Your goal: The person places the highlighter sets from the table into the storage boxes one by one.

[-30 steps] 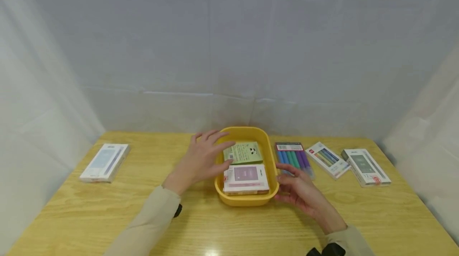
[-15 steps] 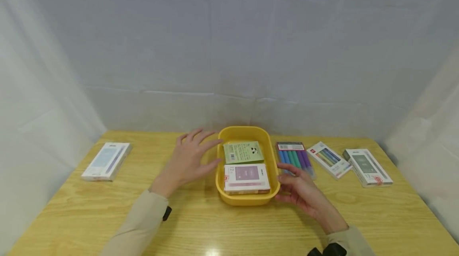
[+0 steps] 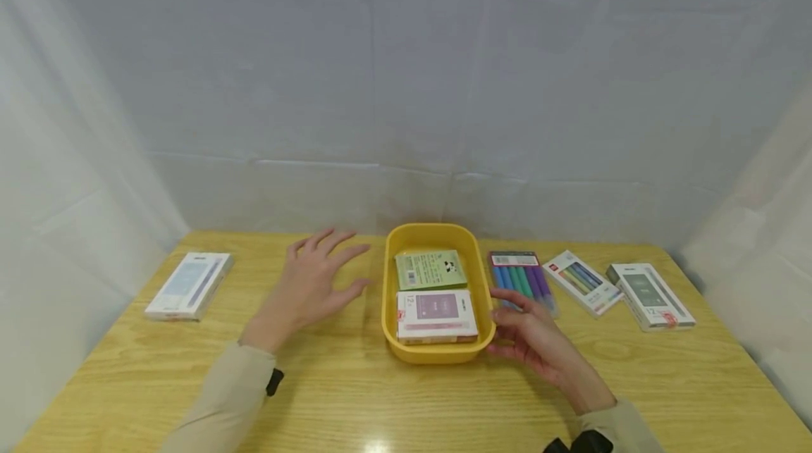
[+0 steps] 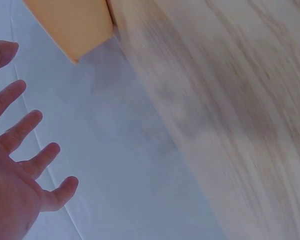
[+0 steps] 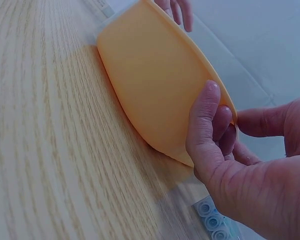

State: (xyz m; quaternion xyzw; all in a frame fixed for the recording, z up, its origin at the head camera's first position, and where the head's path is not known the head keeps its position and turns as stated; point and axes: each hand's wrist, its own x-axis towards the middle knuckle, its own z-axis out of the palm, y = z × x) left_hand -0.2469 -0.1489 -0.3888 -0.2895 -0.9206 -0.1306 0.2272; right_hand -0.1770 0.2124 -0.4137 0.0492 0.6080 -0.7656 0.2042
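Note:
A yellow plastic basket [image 3: 438, 354] stands mid-table, with a light green box [image 3: 428, 270] printed with a panda and a white-and-purple box [image 3: 438, 315] marked 12 lying inside. My right hand [image 3: 529, 333] holds the basket at its right side, fingers bent. In the right wrist view the thumb [image 5: 204, 125] lies along the outer wall and a fingertip meets the rim. To the left, my left hand [image 3: 307, 291] hovers apart from the basket, fingers spread and holding nothing. The left wrist view shows its loosely bent fingers [image 4: 32, 130] and a corner of the basket.
A white-and-blue box [image 3: 187, 286] lies at the table's left. Right of the basket are a clear pack of blue, green and purple pens [image 3: 520, 277], a white pen box [image 3: 582, 282] and a white-and-green box [image 3: 650, 296]. A pale curtain [image 3: 406, 87] hangs behind the table.
My left hand has drawn back leftward from over the basket's left rim, its fingers spread. The right hand has stayed at the basket's right side; the boxes lie as before.

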